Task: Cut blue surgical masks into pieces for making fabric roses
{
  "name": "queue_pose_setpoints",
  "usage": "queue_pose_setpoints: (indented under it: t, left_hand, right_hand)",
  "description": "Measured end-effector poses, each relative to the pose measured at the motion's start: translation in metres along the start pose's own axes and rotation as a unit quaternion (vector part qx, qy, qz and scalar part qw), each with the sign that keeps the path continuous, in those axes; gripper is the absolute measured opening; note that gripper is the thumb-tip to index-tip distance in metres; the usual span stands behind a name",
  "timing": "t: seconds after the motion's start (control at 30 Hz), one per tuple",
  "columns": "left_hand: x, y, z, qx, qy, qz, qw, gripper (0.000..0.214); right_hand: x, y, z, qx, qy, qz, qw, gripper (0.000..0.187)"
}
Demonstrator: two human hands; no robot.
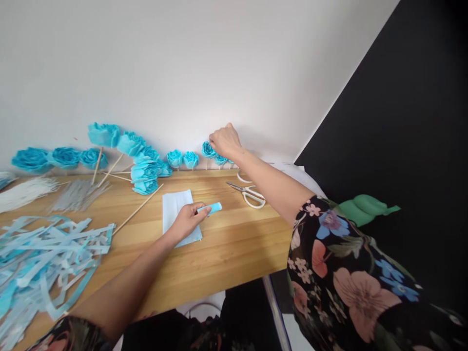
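My left hand [187, 222] is closed on a small bright blue folded strip [215, 208], which sticks out past the thumb. Beneath that hand a pale blue rectangular piece [177, 201], like a flat face mask, lies on the wooden table [234, 258]. My right hand [225, 140] is raised by the wall, its fingers curled in a closed shape; whatever they hold, if anything, is hidden. Close to it stand small blue fabric-like flowers [208, 149] on thin sticks. White-handled scissors [252, 196] lie open under my right forearm.
Larger blue flowers [144, 170] on wooden sticks line the wall at left. A heap of pale blue strips [54, 253] covers the left table end, with grey wires [75, 194] and white strands [27, 191] behind. A green object [365, 209] is at right.
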State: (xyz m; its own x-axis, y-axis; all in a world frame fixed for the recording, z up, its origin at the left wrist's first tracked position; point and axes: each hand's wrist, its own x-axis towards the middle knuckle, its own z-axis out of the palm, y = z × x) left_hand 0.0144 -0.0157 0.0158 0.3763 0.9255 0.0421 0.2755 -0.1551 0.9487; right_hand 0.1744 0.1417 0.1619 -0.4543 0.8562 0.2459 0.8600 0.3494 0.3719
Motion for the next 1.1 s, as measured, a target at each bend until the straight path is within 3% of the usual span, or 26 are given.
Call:
queue_pose_setpoints:
  t: [0.43,0.73,0.87,0.97,1.1]
  left_hand:
    - [0.0,0.0,0.001,0.005,-0.002,-0.002,1.0,0.052]
    - [0.0,-0.002,-0.002,0.001,-0.007,-0.005,1.0,0.054]
    - [-0.002,0.002,-0.004,0.062,-0.001,0.024,0.998,0.052]
    - [-0.005,0.021,-0.005,0.205,-0.003,0.092,0.974,0.044]
    - [0.016,0.059,-0.01,0.404,-0.074,0.169,0.896,0.034]
  right_hand:
    - [0.007,0.003,-0.004,0.025,-0.013,0.003,1.0,0.033]
    - [0.02,-0.012,0.001,0.007,-0.017,-0.022,1.0,0.033]
    - [0.024,-0.014,0.0,-0.004,-0.021,-0.032,0.999,0.034]
    - [0.025,-0.012,-0.002,-0.005,-0.017,-0.039,0.999,0.034]
    - [0.025,-0.007,-0.002,-0.004,-0.016,-0.042,0.999,0.033]
